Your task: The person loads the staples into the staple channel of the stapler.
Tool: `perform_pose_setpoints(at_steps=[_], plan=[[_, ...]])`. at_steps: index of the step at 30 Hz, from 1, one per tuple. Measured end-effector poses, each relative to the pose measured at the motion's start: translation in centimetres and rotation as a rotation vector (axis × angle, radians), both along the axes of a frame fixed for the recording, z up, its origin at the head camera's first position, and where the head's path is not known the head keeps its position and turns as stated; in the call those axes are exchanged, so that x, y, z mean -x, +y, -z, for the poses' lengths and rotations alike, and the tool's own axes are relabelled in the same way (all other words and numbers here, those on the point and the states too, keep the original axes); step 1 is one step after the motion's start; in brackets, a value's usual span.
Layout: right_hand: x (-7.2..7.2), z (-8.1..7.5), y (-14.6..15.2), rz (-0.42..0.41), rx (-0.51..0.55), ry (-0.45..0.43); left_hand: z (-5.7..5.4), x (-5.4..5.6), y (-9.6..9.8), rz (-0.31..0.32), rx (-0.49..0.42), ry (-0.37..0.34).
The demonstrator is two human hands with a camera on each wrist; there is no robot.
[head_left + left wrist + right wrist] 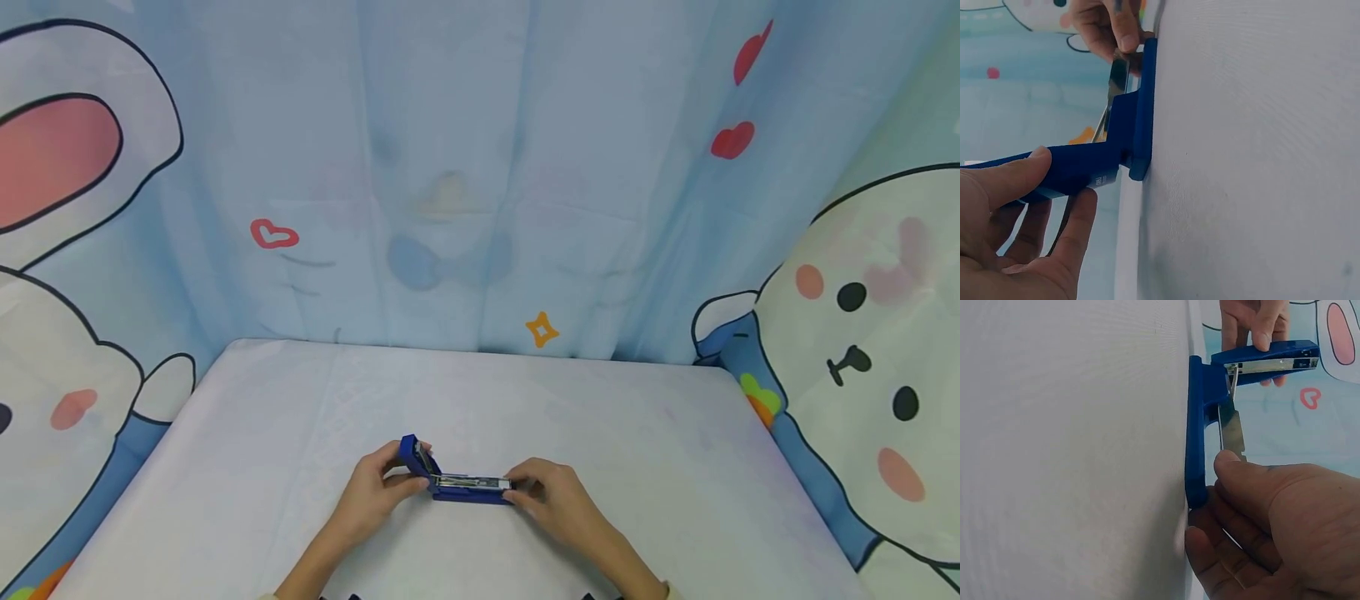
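Note:
A blue stapler (pixel 471 498) stands on the white table, its top arm (pixel 1082 164) swung up and back to the left. Inside the raised arm a metal channel shows in the right wrist view. My left hand (pixel 372 493) grips that top arm, thumb on one side and fingers on the other. The metal staple magazine (pixel 1232 430) lies exposed above the blue base (pixel 1195 434), with a thin rod running from it to the hinge. At the base's right end, my right hand (pixel 553 502) pinches the end of the magazine between thumb and fingers.
The white tabletop (pixel 315 400) spreads around the stapler. Behind it hangs a light blue curtain (pixel 450 167) with cartoon animals, hearts and a star. Small dark objects (pixel 354 597) show at the table's near edge.

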State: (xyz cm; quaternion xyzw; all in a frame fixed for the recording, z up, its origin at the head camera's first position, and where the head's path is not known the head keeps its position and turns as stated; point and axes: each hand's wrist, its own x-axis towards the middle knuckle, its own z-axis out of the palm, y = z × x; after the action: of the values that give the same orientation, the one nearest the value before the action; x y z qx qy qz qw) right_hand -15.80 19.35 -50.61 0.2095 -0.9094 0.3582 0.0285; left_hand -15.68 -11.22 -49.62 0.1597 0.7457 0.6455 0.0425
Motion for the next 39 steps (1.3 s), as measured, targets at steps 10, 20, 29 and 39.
perform_pose_setpoints(at_steps=[10,20,29,39], plan=[[-0.1,-0.2,-0.2,0.019,-0.009,-0.019,-0.2,-0.1,0.9,-0.029,0.055,-0.044],[-0.1,-0.1,-0.2,0.025,-0.014,-0.015,-0.4,-0.2,1.5,-0.042,0.097,0.012],[-0.2,0.0,-0.1,0.030,-0.013,-0.014,-0.1,-0.1,1.7,-0.034,0.131,0.038],[-0.3,-0.3,-0.2,0.030,0.004,-0.024,-0.6,-0.2,2.0,-0.015,0.139,0.053]])
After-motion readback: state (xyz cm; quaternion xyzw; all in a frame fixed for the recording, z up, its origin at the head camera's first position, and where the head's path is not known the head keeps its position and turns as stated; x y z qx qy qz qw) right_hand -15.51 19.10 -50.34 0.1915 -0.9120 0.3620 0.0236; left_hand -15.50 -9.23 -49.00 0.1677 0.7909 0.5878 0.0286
